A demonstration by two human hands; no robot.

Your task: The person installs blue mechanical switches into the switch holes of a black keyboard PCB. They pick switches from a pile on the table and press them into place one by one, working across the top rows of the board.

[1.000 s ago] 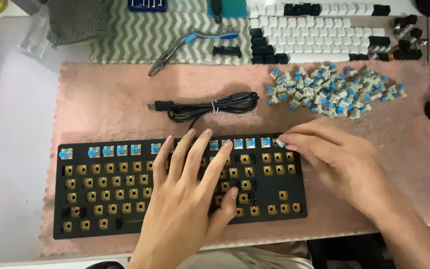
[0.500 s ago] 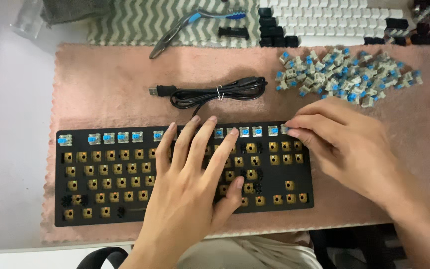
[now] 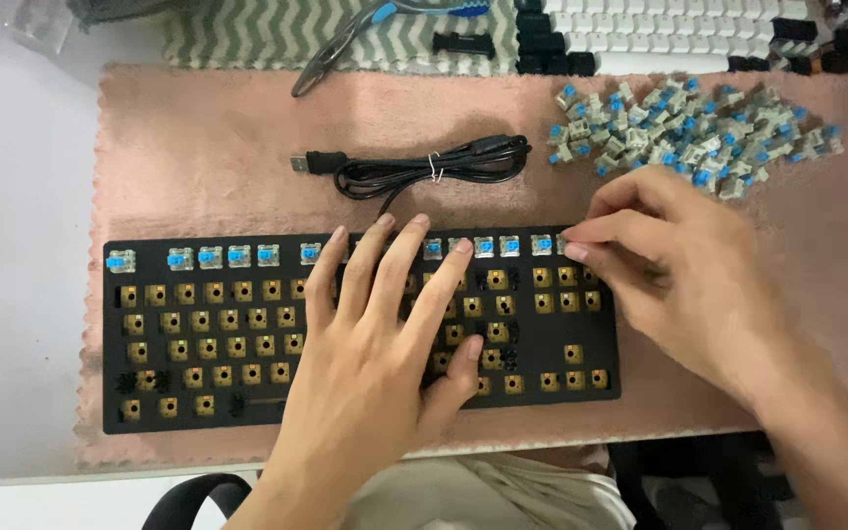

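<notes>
The right hand [image 3: 684, 285] pinches its thumb and forefinger at the far right corner of the keyboard frame [image 3: 218, 334], the fingertips closed on the last switch [image 3: 563, 242] in the far row; the switch itself is mostly hidden, so how firmly it is held cannot be told. The left hand [image 3: 375, 363] lies flat with fingers spread, pressing on the middle of the frame and holding nothing.

The frame is a black, flat plate dotted with brass-coloured square sockets, with only its far row filled with pale switches with blue stems. Its long axis runs left to right, parallel to the near table edge. It sits on the near part of a pink mat [image 3: 198, 147].

Just beyond it lies a coiled black cable [image 3: 424, 167], its plug pointing left. A heap of loose switches [image 3: 689, 132] lies far right, near the right hand.
</notes>
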